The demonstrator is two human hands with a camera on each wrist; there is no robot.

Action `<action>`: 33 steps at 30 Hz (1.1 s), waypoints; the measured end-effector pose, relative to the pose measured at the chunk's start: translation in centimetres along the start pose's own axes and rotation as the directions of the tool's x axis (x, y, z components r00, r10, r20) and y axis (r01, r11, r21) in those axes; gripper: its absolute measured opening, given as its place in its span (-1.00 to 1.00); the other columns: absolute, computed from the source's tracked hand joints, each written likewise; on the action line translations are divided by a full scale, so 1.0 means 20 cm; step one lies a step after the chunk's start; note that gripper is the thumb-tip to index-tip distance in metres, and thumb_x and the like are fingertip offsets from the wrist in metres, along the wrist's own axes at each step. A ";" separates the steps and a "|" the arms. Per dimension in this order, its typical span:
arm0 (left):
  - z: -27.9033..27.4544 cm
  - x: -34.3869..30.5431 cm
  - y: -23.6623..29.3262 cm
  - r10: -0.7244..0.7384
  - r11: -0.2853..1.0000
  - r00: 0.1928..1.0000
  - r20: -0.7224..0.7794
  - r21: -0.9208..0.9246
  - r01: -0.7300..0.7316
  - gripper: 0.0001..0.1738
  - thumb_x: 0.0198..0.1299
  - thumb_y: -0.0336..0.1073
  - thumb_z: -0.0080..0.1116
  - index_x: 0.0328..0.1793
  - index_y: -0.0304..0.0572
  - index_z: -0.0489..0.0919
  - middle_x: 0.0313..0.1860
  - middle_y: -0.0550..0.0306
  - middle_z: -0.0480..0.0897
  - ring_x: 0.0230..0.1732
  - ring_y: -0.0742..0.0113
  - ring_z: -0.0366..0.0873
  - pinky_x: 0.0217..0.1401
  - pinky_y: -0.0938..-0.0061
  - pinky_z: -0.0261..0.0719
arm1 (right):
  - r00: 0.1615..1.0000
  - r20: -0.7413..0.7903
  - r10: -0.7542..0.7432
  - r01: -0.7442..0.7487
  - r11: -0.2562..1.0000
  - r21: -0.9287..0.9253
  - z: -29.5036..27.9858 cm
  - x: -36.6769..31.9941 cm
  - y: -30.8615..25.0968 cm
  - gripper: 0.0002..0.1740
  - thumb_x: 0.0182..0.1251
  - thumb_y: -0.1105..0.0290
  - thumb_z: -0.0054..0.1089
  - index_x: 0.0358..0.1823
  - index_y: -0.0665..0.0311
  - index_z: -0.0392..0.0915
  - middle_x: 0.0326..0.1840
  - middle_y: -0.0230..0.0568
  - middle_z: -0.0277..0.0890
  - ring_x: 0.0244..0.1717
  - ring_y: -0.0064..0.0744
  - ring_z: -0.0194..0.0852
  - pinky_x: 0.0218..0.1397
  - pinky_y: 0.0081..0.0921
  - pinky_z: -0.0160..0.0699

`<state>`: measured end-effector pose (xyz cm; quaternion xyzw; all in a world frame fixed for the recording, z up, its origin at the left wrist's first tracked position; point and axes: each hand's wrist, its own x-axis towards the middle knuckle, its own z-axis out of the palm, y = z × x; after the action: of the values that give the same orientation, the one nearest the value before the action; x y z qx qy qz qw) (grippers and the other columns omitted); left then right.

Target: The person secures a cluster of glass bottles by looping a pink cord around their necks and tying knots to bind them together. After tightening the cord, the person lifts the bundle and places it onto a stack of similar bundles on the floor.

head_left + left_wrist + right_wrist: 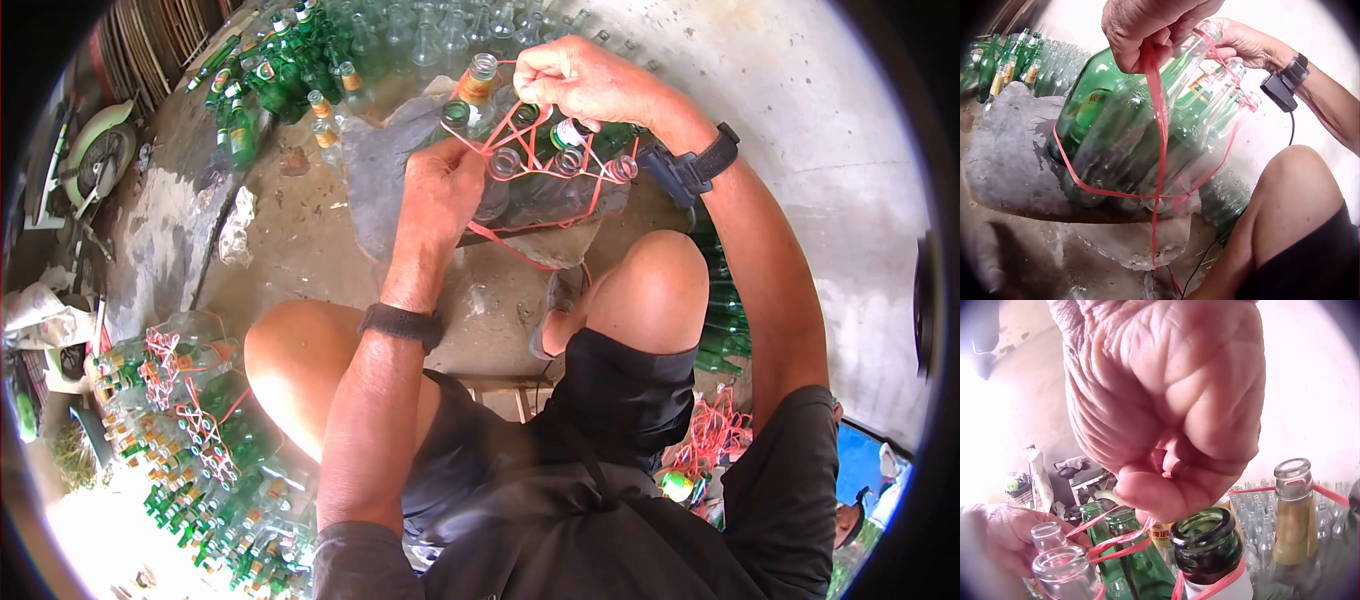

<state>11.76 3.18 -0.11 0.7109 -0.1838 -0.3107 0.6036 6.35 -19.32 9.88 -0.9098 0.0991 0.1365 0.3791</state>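
A bundle of clear and green bottles [1110, 137] stands on a grey stone slab [1010, 150], with pink plastic string [1107, 192] looped round its lower part. More string crosses between the bottle necks [506, 162]. My left hand [442, 195] pinches string at the left side of the necks; in the left wrist view a flat strand hangs down from its fingers. Above the bundle's far side, my right hand [590, 85] has its fingers curled round string. In the right wrist view that hand [1172, 406] is over a dark green bottle mouth [1207, 540], the string partly hidden.
Many green and clear bottles [425, 45] stand behind the slab, others [190, 480] at lower left. Green bottles [722, 320] lie beside the right knee. A heap of pink string [715, 435] is at lower right. A pale wall [830, 130] rises at right.
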 end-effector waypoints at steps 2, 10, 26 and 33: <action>0.01 -0.01 0.01 0.008 1.000 1.000 -0.008 -0.002 -0.008 -0.72 0.41 -0.29 0.17 -0.04 -0.36 0.79 -0.46 0.37 0.56 -0.49 0.59 0.33 -0.46 0.53 0.30 | 1.000 -0.003 0.009 -0.009 1.000 0.012 0.00 0.00 0.00 -0.87 0.62 0.36 0.12 -0.15 0.22 0.56 -0.34 -0.45 0.56 -0.59 -0.74 0.31 -0.62 -0.64 0.30; 0.01 -0.01 0.02 -0.009 0.998 0.999 -0.051 -0.059 0.006 -0.73 0.33 -0.39 0.14 -0.12 -0.45 0.79 -0.51 0.29 0.58 -0.45 0.57 0.37 -0.43 0.45 0.36 | 0.999 -0.027 -0.018 0.022 0.988 0.155 0.02 0.01 0.03 -0.86 0.60 0.39 0.17 -0.19 0.27 0.58 -0.38 -0.41 0.54 -0.63 -0.78 0.26 -0.62 -0.65 0.32; -0.01 -0.02 0.04 -0.032 0.999 0.998 -0.060 -0.012 0.031 -0.74 0.32 -0.38 0.18 -0.15 -0.42 0.82 -0.54 0.31 0.55 -0.48 0.57 0.35 -0.45 0.43 0.34 | 0.990 -0.125 -0.063 0.060 0.998 -0.027 0.09 0.06 0.03 -0.86 0.51 0.50 0.05 -0.30 0.27 0.49 -0.50 -0.54 0.38 -0.65 -0.74 0.19 -0.64 -0.59 0.25; -0.07 -0.02 0.02 -0.015 0.998 0.996 -0.083 0.060 0.020 -0.75 0.30 -0.31 0.34 -0.11 -0.40 0.84 -0.49 0.33 0.61 -0.43 0.57 0.42 -0.38 0.50 0.35 | 0.993 -0.043 -0.114 0.111 0.992 -0.064 0.06 0.10 0.05 -0.85 0.44 0.59 0.04 -0.36 0.28 0.44 -0.51 -0.48 0.28 -0.61 -0.69 0.20 -0.62 -0.53 0.28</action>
<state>12.39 4.49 0.46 0.7428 -0.1620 -0.2808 0.5858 7.68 -19.30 7.86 -0.9281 0.0520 0.0968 0.3558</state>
